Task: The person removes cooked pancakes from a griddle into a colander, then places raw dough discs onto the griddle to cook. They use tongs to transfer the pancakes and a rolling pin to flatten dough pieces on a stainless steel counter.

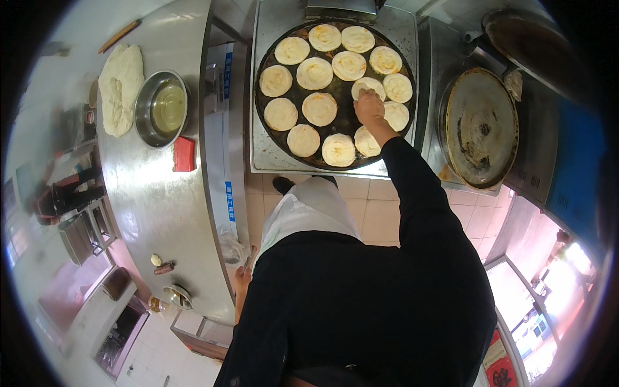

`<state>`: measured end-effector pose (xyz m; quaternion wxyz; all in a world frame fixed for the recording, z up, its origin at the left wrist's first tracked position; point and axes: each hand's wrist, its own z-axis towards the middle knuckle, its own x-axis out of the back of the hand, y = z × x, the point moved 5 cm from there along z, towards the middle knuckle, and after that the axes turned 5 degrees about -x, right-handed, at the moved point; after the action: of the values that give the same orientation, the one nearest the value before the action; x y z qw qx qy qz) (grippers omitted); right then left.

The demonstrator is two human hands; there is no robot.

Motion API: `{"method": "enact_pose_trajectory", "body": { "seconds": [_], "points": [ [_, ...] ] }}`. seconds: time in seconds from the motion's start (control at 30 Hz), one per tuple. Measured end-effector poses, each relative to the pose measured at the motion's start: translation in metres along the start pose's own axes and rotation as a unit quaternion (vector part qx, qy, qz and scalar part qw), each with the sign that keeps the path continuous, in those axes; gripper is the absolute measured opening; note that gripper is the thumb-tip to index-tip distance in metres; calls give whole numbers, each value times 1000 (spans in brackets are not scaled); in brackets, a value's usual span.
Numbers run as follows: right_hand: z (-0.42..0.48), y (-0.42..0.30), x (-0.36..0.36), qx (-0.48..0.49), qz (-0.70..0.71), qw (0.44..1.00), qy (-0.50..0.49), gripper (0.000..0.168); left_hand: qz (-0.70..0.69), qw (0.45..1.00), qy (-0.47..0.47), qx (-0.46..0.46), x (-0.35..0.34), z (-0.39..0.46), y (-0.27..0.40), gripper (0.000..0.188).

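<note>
Many round, flat dough cakes lie on a large round black griddle (341,121). My right hand (370,107) reaches over its right half, fingertips on one pale dough cake (366,86); whether the fingers grip it or only press it, I cannot tell. More cakes surround it, such as a dough cake (349,66) to the upper left and another (397,88) to the right. Low at my left side, beside the steel table's edge, is my left hand (243,279), with what looks like a thin tool in it; its fingers are partly hidden.
On the steel table (159,208) at left are a dough mass (120,92), a steel bowl of yellowish liquid (168,109), a red scraper-like piece (184,154), a wooden stick (119,36) and a small metal bowl (178,296). A round pan (482,128) stands right of the griddle.
</note>
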<state>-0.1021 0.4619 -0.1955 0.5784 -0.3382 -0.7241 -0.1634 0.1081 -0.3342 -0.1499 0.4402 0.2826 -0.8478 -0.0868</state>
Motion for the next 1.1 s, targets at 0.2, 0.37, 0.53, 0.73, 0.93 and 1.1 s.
{"method": "enact_pose_trajectory", "body": {
  "seconds": [0.2, 0.37, 0.53, 0.73, 0.93, 1.1],
  "points": [
    [-36, -88, -10, 210, 88, 974, -13, 16, -139, 984, -34, 102, 0, -5, 7, 53],
    [-10, -127, -31, 167, 132, 977, -30, 15, -192, 973, -18, 125, -5, -27, 60, 47],
    [-33, -155, -13, 190, 202, 960, -33, 22, -382, 897, 25, 221, -2, -64, 11, 53],
    [-71, -184, -23, 224, 252, 938, -79, 36, 39, 978, 174, 107, 23, -9, -11, 67],
    [-164, -234, -8, 287, 203, 923, -154, 30, 36, 925, 379, 4, 204, 106, -13, 57],
    [-234, -252, -17, 290, 135, 925, -206, 27, 118, 847, 517, 31, 345, 210, -115, 67]
  ]
}}
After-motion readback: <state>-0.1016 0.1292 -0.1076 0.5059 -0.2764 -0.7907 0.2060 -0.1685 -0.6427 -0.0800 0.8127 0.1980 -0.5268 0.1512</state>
